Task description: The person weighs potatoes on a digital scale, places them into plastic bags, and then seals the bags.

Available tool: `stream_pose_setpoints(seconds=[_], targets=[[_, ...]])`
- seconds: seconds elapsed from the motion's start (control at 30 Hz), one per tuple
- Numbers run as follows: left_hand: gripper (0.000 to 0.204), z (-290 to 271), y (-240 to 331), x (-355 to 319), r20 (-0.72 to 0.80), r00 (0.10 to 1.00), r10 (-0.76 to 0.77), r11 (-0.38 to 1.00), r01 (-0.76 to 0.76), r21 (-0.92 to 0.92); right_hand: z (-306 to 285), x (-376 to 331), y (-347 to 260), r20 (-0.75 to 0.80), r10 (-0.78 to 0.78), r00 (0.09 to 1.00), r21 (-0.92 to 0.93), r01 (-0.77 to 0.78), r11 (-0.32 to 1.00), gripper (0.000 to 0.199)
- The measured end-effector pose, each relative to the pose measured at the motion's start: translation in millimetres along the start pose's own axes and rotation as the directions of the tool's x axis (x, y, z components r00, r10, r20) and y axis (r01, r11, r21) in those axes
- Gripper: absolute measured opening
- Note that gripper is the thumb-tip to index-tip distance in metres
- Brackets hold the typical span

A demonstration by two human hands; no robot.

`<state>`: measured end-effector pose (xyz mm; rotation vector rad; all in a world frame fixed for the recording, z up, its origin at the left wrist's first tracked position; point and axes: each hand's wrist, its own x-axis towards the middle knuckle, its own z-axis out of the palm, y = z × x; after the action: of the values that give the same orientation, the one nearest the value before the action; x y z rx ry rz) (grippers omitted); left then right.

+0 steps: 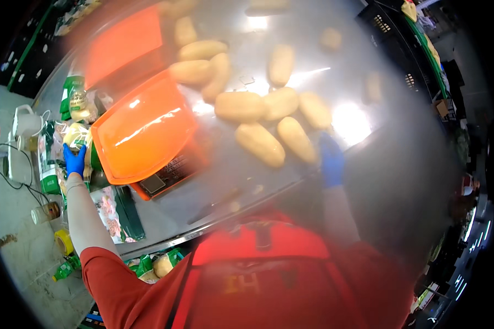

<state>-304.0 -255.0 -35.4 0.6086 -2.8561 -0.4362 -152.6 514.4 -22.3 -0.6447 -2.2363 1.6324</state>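
My left hand [74,160], in a blue glove, reaches to the left side of the metal table. Its thumb and fingers are around the near end of a clear and green plastic bag of potatoes [78,133]. On the right, my blue-gloved right hand [331,160] is hazy at the table's near edge, close beside a loose potato [296,139]; its fingers are too smeared to read. Several more potatoes [239,106] lie loose across the middle. Between my hands stands a scale with a glossy orange tray [148,129].
A second orange tray [123,46] sits behind the scale. Printed packaging [118,215] lies at the table's near left. Beyond the left edge are a yellow tape roll [63,242] and a green bottle [66,268]. Black crates [392,46] stand at the far right.
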Motion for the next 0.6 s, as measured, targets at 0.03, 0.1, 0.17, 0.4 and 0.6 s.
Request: stream_pose_setpoints(seconds=[0.03,0.1,0.17,0.4,0.6], targets=[[0.084,-5.0,-2.1,1.5,0.031,0.999,-0.043,0.999,0.043,-0.009,-2.0,2.3,-2.2,-0.009,-0.031,0.999,-0.035,0.03,0.999,0.035],[0.076,-17.8,14.6,6.5,0.12,0.968,-0.22,0.961,0.236,-0.143,-2.9,7.2,-9.3,-0.035,-0.093,0.995,-0.101,0.089,0.991,0.041],[0.068,-29.5,21.0,9.6,0.001,0.98,-0.198,0.909,0.184,-0.375,-2.2,26.0,-5.6,0.023,-0.265,0.964,-0.208,0.264,0.942,0.046],[0.035,-55.6,175.9,-133.9,-0.34,0.938,-0.073,0.589,-0.234,-0.773,21.0,52.2,-33.1,0.198,-0.368,0.909,-0.161,0.4,0.902,0.047],[0.019,-18.0,265.3,-273.7,0.005,1.0,0.024,0.38,-0.004,-0.925,83.7,-8.0,-6.3,0.646,-0.35,0.679,-0.267,0.63,0.73,0.074]])
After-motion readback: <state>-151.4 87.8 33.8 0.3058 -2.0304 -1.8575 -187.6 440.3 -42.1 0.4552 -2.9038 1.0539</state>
